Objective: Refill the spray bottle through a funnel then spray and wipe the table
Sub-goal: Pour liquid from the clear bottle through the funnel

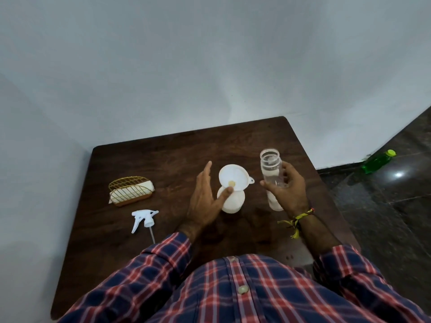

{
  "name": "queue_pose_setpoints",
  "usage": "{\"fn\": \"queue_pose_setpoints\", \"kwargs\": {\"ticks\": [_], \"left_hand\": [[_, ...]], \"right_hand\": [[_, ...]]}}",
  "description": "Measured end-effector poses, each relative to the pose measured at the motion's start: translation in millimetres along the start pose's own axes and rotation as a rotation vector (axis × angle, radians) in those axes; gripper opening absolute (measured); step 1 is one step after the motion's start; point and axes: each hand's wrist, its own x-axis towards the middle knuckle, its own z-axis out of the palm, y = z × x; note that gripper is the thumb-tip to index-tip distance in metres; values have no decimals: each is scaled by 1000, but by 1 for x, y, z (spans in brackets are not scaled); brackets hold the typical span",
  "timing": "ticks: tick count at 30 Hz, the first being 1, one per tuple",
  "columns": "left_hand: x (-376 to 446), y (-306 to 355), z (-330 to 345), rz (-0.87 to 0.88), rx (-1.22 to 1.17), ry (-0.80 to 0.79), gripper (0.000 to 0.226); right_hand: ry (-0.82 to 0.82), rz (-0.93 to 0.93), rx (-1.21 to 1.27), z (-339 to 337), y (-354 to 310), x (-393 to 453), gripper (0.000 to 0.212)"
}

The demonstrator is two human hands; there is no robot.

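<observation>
- White funnel point(231, 177) sitting tilted in the top of a white spray bottle point(231, 201), near the middle of the brown table point(144, 159).
- Left hand point(205, 201) beside the bottle, fingers straight and close together, pointing up and away; thumb point(225, 194) stretched out, its tip touching the low edge of the funnel.
- Right hand point(288, 193) wrapped around a clear bottle point(270, 169), to the right of the funnel; fingers curled on the side, thumb across the front.
- Clear bottle upright, no cap on, a little white stuff inside; cannot tell if the bottom touches the table.
- White spray top point(144, 219) lying on its side on the table, left of the hands, with a thin tube sticking out toward the person.
- Gold wire holder point(130, 191) with a folded white cloth point(140, 193) in it, farther left on the table.
- Yellow thread band point(297, 219) on the right wrist.
- Green bottle point(377, 162) with a yellow-green cap lying on the dark floor, well apart on the right.
</observation>
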Motion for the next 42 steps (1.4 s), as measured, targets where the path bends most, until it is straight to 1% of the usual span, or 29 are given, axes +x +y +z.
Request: {"fn": "queue_pose_setpoints", "kwargs": {"ticks": [2, 3, 5, 8, 11, 14, 16, 18, 21, 23, 25, 28, 30, 32, 33, 37, 39, 42], "left_hand": [[-11, -15, -6, -66, 44, 57, 68], [-17, -24, -10, -107, 65, 103, 61], [-27, -39, -19, -167, 104, 208, 53], [-43, -60, -32, -183, 213, 291, 38], [-60, -82, -43, -253, 295, 314, 32], [-70, -95, -51, -329, 303, 301, 32], [-75, -103, -52, -361, 324, 240, 36], [-75, -108, -51, -354, 333, 127, 44], [-68, -118, -47, -284, 333, -102, 63], [-58, -120, -41, -241, 376, -251, 75], [-46, -123, -35, -196, 449, -354, 80], [-33, -123, -27, -138, 619, -417, 75], [-31, -123, -26, -139, 647, -389, 70], [-32, -119, -29, -165, 576, -321, 65], [-33, -114, -33, -170, 510, -259, 63], [-35, -69, -49, -181, 146, 97, 56], [-35, -40, -58, -203, -93, 213, 48], [-36, 5, -75, -195, -587, 299, 38]], "right_hand": [[24, 14, 19, 2, 2, -7, 62], [29, 28, 24, 4, 3, -11, 63], [50, 56, 53, 7, 3, -20, 61], [117, 68, 113, 10, 0, -36, 53], [161, 44, 112, 12, -4, -53, 48], [166, 34, 79, 19, -4, -67, 53], [168, 27, 56, 26, -5, -75, 55], [168, 20, 46, 32, -7, -81, 56], [155, 17, 36, 44, -11, -93, 55], [149, 16, 18, 49, -16, -101, 54], [153, 12, -6, 52, -22, -108, 53], [176, 28, -5, 51, -30, -111, 54], [190, 33, -13, 49, -35, -111, 54], [157, 14, -31, 49, -38, -112, 54], [118, 1, -43, 49, -40, -113, 54], [-20, -31, -42, 64, -48, -112, 59], [-61, -53, -24, 75, -53, -109, 58], [-142, -93, -14, 91, -63, -106, 58]]}}
